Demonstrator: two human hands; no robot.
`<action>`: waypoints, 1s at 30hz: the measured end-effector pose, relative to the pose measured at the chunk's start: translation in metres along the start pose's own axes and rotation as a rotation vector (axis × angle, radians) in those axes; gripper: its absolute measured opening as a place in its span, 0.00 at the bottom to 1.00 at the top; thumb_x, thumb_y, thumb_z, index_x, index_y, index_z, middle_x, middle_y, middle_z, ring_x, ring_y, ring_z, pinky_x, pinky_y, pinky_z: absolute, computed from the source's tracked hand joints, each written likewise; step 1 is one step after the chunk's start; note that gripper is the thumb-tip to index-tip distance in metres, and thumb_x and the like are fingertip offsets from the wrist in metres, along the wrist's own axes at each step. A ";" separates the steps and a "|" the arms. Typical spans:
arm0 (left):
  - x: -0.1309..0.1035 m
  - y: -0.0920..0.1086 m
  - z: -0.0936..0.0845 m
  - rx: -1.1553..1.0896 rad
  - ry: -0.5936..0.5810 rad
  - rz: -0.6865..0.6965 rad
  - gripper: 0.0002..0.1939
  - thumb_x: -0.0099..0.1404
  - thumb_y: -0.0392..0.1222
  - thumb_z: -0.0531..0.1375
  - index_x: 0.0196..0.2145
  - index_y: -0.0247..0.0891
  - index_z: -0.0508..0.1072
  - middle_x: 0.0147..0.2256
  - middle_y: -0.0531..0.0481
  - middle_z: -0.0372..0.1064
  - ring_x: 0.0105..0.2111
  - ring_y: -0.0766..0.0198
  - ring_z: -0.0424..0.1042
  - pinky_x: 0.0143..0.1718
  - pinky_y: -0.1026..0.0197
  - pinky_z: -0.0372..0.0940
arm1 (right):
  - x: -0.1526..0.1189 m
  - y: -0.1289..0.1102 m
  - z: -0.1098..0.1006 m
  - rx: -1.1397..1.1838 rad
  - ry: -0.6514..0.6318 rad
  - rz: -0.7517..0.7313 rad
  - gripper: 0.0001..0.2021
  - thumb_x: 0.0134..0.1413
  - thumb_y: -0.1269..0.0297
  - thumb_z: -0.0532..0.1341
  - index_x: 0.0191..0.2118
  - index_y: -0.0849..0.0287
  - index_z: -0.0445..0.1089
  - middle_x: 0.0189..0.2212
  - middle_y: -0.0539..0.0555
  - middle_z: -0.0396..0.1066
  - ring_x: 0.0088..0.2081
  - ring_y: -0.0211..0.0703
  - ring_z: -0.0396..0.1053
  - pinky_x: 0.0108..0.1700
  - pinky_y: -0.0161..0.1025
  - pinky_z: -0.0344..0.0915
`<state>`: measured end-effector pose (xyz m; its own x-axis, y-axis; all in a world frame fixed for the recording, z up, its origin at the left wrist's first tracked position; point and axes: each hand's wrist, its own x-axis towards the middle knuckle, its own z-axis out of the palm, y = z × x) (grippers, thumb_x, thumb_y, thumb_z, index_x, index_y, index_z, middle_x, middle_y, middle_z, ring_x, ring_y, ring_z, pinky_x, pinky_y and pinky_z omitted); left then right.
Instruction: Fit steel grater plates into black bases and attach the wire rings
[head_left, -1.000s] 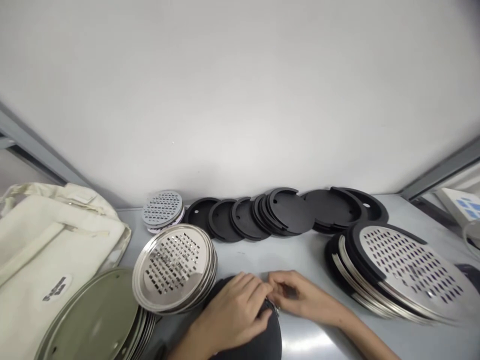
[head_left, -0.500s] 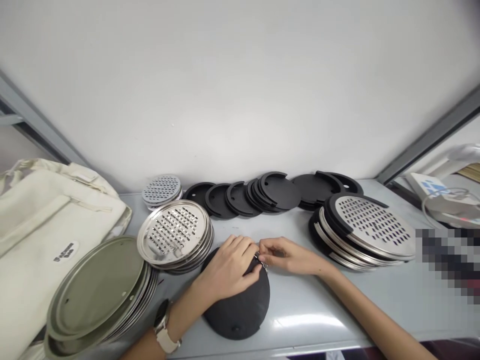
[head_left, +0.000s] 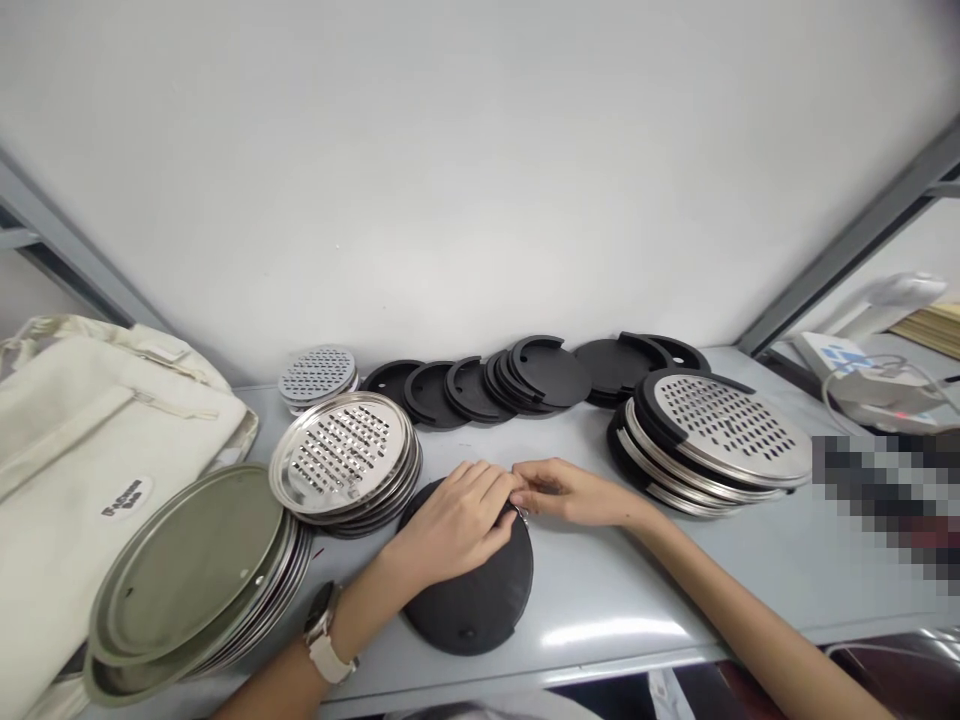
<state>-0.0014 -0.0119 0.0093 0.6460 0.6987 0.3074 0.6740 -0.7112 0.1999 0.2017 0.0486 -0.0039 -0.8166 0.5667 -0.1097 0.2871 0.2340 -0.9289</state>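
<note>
A round black disc [head_left: 484, 610] lies in front of me near the table's front edge. My left hand [head_left: 465, 520] lies over its upper part, fingers curled at the far rim and thumb bent on top, gripping it. At that rim my right hand [head_left: 566, 492] is closed in a pinch, its fingertips touching the left fingers. A small shiny metal piece [head_left: 523, 516] shows just below the fingertips. What exactly the right fingers pinch is hidden. Left of the disc stands a stack of silver grater plates [head_left: 341, 455].
Olive-green round plates [head_left: 187, 570] are stacked at the left beside a cream bag [head_left: 112, 430]. Several black discs [head_left: 555, 375] lie along the wall. Grater plates with black rims [head_left: 724, 430] are piled at the right. A smaller grey grater stack [head_left: 316, 373] stands behind.
The view has shifted slightly, so the scene sits a little higher and further left. The right fingers have closed in against the left fingertips at the disc's rim.
</note>
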 end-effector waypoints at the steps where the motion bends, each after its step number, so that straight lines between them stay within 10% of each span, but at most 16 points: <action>1: 0.000 0.000 0.000 0.007 0.001 0.006 0.04 0.67 0.37 0.51 0.39 0.35 0.63 0.36 0.47 0.63 0.37 0.58 0.64 0.41 0.55 0.63 | 0.000 0.000 0.000 -0.001 -0.002 -0.006 0.17 0.61 0.51 0.54 0.30 0.60 0.61 0.25 0.45 0.57 0.27 0.33 0.53 0.30 0.32 0.54; 18: -0.002 -0.004 0.004 -0.174 0.042 -0.026 0.09 0.64 0.33 0.54 0.42 0.37 0.62 0.39 0.47 0.64 0.41 0.58 0.65 0.44 0.55 0.63 | -0.004 -0.009 0.004 -0.021 -0.028 0.019 0.14 0.60 0.53 0.54 0.32 0.60 0.60 0.27 0.48 0.62 0.30 0.36 0.59 0.34 0.33 0.59; 30: -0.007 -0.006 0.008 -0.165 0.054 -0.025 0.07 0.65 0.34 0.54 0.42 0.36 0.65 0.40 0.46 0.63 0.42 0.58 0.65 0.45 0.54 0.64 | -0.022 -0.009 0.053 -0.191 0.403 0.063 0.15 0.65 0.53 0.47 0.30 0.57 0.57 0.23 0.45 0.54 0.26 0.35 0.52 0.28 0.33 0.52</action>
<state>-0.0068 -0.0120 -0.0015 0.6066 0.7145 0.3487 0.6188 -0.6996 0.3572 0.1899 -0.0080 -0.0116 -0.5453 0.8381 0.0173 0.4482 0.3089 -0.8388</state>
